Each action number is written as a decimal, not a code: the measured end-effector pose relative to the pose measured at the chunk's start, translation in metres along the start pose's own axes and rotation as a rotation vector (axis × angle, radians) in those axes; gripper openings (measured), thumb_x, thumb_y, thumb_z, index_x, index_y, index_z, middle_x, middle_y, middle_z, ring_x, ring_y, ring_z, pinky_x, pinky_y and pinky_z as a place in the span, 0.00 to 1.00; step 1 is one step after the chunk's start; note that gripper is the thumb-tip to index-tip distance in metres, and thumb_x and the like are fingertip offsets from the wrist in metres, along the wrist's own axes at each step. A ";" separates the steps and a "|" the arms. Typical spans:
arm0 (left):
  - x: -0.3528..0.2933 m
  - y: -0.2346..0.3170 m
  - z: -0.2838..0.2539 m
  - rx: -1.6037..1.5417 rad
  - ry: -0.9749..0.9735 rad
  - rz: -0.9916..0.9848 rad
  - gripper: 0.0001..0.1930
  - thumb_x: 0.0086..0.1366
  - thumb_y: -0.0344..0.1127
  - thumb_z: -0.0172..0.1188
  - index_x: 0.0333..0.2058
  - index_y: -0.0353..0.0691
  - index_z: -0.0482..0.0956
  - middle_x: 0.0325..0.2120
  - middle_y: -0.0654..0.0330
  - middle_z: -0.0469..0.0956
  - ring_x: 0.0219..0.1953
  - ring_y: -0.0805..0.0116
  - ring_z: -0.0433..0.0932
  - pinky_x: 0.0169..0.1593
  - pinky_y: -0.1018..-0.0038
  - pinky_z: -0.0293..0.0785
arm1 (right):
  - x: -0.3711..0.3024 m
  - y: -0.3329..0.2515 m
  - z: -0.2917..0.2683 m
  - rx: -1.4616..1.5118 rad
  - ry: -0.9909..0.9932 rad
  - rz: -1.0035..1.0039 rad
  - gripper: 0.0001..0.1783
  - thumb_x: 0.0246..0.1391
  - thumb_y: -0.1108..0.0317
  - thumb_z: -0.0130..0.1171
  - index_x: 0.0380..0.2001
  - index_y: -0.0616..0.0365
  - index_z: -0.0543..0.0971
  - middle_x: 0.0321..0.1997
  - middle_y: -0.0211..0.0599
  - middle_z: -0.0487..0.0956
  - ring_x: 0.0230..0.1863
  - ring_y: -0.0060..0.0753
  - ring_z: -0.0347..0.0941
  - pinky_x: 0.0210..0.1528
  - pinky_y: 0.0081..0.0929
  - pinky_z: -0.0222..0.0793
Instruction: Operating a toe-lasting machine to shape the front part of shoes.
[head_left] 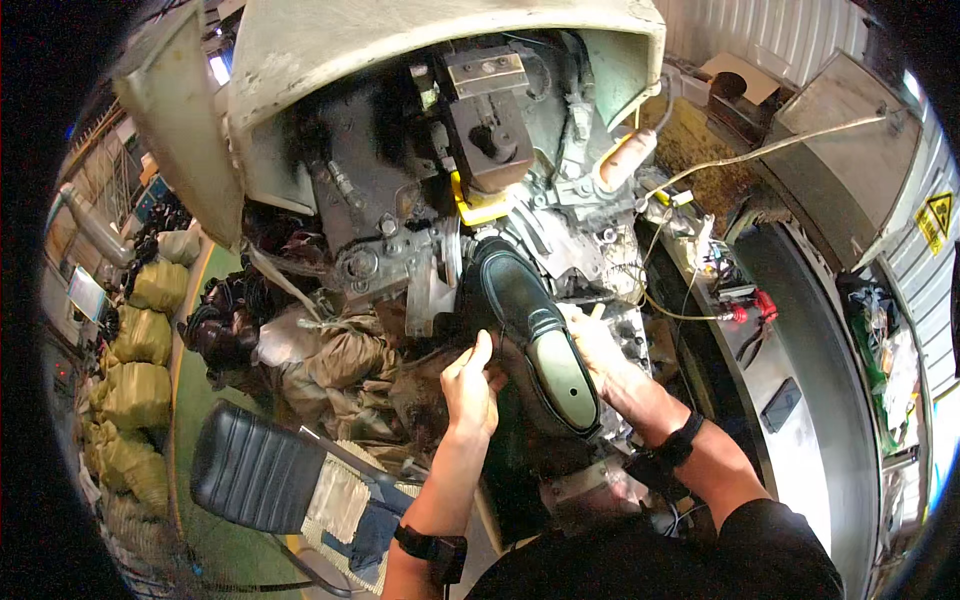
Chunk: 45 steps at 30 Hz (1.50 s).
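A black loafer (507, 287) lies with its toe at the working head of a machine. A pale green last (562, 372) with a small hole fills its opening. My right hand (598, 352) grips the loafer's right side near the opening, with some of its fingers out of sight behind it. On the other side my left hand (470, 388) is curled close to the shoe's dark lower side, thumb pointing up. Whatever its fingers hold, if anything, is hidden. Above the toe is a yellow guard piece (483, 205) under a dark metal block (490, 135).
The machine's pale hood (430, 22) arches overhead. At the right, a metal side table (800, 450) carries a phone (781, 404) and a red air fitting (752, 308). A black-backed chair (257, 467) stands at lower left. Yellow sacks (140, 395) line the far left.
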<state>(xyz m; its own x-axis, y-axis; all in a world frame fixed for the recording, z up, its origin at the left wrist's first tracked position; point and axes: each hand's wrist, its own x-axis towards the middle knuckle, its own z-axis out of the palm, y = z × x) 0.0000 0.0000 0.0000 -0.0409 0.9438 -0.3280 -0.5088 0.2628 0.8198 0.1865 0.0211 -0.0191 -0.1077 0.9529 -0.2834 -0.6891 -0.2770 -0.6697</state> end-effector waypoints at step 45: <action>0.058 -0.065 0.031 0.157 0.547 0.291 0.22 0.73 0.45 0.54 0.22 0.37 0.72 0.19 0.69 0.67 0.25 0.77 0.61 0.30 0.73 0.61 | 0.057 0.029 -0.041 -0.506 0.059 -0.228 0.19 0.63 0.59 0.55 0.54 0.54 0.75 0.55 0.39 0.78 0.71 0.33 0.52 0.71 0.47 0.02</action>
<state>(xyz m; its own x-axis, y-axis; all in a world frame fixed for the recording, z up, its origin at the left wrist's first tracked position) 0.0576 0.0435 -0.0577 -0.6127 0.7531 -0.2397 -0.2801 0.0767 0.9569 0.1897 0.0623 -0.0834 0.0542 0.9911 -0.1212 -0.2584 -0.1033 -0.9605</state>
